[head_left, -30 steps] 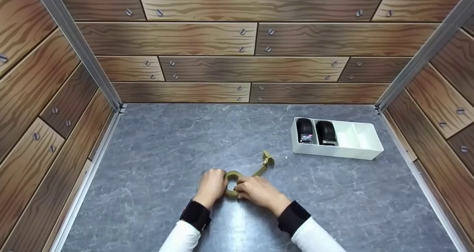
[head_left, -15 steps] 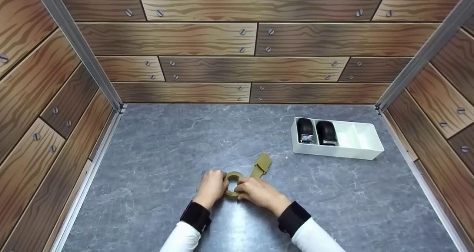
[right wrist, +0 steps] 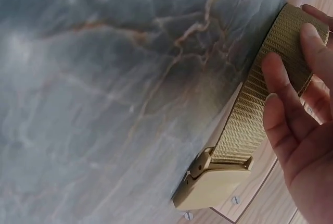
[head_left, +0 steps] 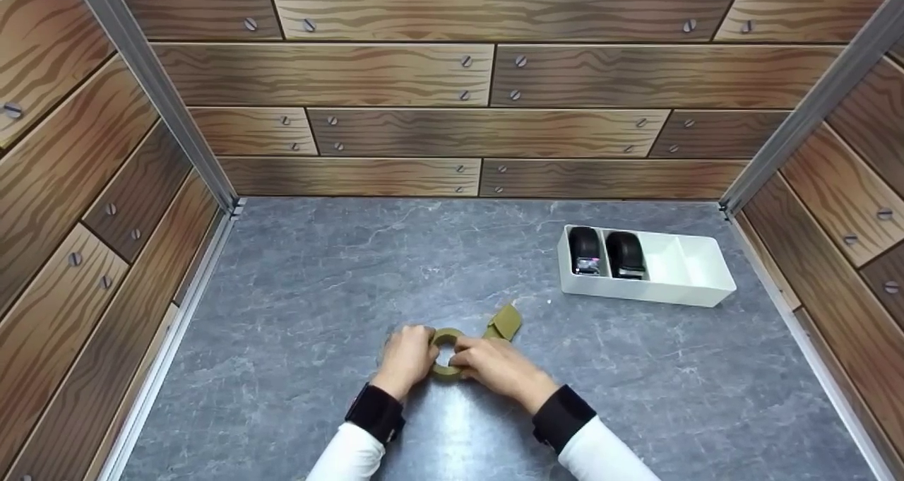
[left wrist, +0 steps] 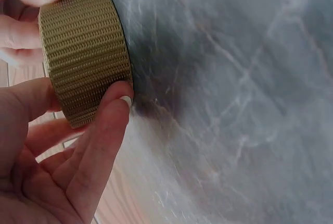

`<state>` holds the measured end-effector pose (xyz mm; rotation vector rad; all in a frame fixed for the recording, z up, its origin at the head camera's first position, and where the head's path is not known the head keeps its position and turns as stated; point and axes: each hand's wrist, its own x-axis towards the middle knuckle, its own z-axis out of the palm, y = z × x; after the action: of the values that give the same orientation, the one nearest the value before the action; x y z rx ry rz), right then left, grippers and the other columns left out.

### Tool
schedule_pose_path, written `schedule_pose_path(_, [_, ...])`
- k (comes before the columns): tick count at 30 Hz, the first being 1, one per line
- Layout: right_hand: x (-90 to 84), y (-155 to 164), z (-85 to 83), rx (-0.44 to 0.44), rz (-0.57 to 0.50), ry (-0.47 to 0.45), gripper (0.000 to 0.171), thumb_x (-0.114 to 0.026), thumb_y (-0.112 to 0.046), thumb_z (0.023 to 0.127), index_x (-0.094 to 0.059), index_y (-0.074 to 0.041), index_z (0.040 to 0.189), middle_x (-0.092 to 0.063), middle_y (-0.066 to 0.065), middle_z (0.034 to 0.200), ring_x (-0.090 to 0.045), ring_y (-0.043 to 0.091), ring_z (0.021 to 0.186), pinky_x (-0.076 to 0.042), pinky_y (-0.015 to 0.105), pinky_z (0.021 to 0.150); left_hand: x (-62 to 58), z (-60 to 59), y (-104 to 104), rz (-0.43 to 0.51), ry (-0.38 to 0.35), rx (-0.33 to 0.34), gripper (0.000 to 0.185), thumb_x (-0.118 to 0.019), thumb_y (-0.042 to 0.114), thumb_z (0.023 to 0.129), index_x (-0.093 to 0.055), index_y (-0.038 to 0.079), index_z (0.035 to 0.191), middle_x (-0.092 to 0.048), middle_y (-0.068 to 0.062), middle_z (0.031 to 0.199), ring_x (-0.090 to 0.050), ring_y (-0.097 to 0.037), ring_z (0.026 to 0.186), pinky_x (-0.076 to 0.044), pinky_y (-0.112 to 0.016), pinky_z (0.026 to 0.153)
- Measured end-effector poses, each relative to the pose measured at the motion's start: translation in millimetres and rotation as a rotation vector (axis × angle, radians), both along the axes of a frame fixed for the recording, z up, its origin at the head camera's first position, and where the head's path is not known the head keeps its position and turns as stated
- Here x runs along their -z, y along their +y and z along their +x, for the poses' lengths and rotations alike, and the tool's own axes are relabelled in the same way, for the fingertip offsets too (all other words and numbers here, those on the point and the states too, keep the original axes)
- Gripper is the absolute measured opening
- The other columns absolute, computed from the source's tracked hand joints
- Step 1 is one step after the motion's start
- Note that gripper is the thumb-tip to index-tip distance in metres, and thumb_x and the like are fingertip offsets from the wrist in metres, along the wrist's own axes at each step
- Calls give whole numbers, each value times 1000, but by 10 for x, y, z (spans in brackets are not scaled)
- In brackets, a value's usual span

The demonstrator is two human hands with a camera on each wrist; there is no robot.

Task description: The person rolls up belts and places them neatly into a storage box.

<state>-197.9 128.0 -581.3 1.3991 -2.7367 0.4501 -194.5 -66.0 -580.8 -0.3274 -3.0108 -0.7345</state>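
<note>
Shortened since a second ago, the loose tail now ends just beside the coil. Left hand point(head_left: 406, 357) and right hand point(head_left: 494, 364) curl their fingers point(left wrist: 104, 125) round an olive woven-webbing strap roll point(head_left: 446, 354) on the grey marbled tabletop point(head_left: 296, 304); its tan buckle point(right wrist: 210, 185) lies close. Rolling looks nearly finished; the next turn needs steady tension. A white plastic tray point(head_left: 688, 283) sits well apart.

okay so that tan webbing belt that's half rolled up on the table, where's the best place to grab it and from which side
Probably by the coiled roll, pinched across its flat woven sides from left and right, as the left hand and right hand do now. The loose tail with the buckle trails away behind, so gripping there would likely let the coil unwind.
</note>
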Motion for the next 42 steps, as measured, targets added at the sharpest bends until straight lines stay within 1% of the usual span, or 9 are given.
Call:
schedule_pose_path(6, [55,33,-31,-24,12,168,7,-65,-16,90,-70,-21,87,-61,-11,97,-56,8,67,-45,25,57,-13,-29,-28,-25,6,77,20,-68,7,83,-57,15,68,-66,-7,75,-65,-30,70,-49,-41,59])
schedule_pose_path(10, [63,32,-39,-16,-7,180,10,-63,-16,90,-66,-21,82,-59,-12,90,-52,6,62,-41,25,55,-20,-27,-29,-32,1,95,14,-68,9,86,-62,14,75,-69,-9,80,-67,-32,75,-51,-43,62])
schedule_pose_path(13, [68,18,-38,4,-43,144,11,-62,-16,90,-62,-20,79,-55,-11,80,-46,7,58,-37,24,53,-20,-11,-15,-36,16,68,13,-69,12,86,-62,13,76,-68,-10,79,-67,-33,74,-51,-44,61])
schedule_pose_path(17, [94,20,-39,-3,-45,205,14,-62,-14,89,-60,-20,76,-51,-10,78,-43,8,55,-36,25,50,-31,10,16,6,16,-13,18,-74,15,82,-60,12,72,-65,-9,72,-65,-31,68,-51,-42,59])
schedule_pose_path(20, [116,34,-41,-27,-36,256,14,-61,-14,90,-62,-19,77,-53,-9,84,-48,9,58,-40,25,51,-41,9,22,35,2,-34,18,-75,11,79,-60,11,69,-64,-7,71,-64,-29,67,-51,-41,60])
schedule_pose_path(28, [84,67,-31,-29,20,173,10,-66,-25,89,-72,-20,96,-63,-3,115,-63,21,94,-51,35,79,-26,-27,-10,-8,35,52,18,-71,7,80,-59,11,67,-65,-8,71,-64,-30,69,-50,-42,62])
schedule_pose_path(35, [63,82,-34,-45,-1,57,17,-72,-24,86,-73,-17,102,-63,1,119,-60,26,108,-49,40,90,-13,-19,-14,-7,17,68,9,-69,10,85,-65,10,77,-67,-9,77,-66,-30,72,-52,-43,64])
schedule_pose_path(38, [31,99,-50,-61,-28,11,18,-74,-22,84,-73,-15,101,-63,2,115,-60,25,107,-49,38,90,-24,0,-30,42,18,87,7,-64,12,91,-70,8,90,-70,-11,86,-68,-30,79,-54,-43,69])
schedule_pose_path(42, [-69,138,-94,-50,-55,-108,19,-75,-17,83,-72,-12,101,-63,4,116,-60,24,108,-48,37,92,-69,30,-94,120,51,191,27,-58,6,92,-69,6,117,-66,-11,116,-66,-29,100,-53,-43,82])
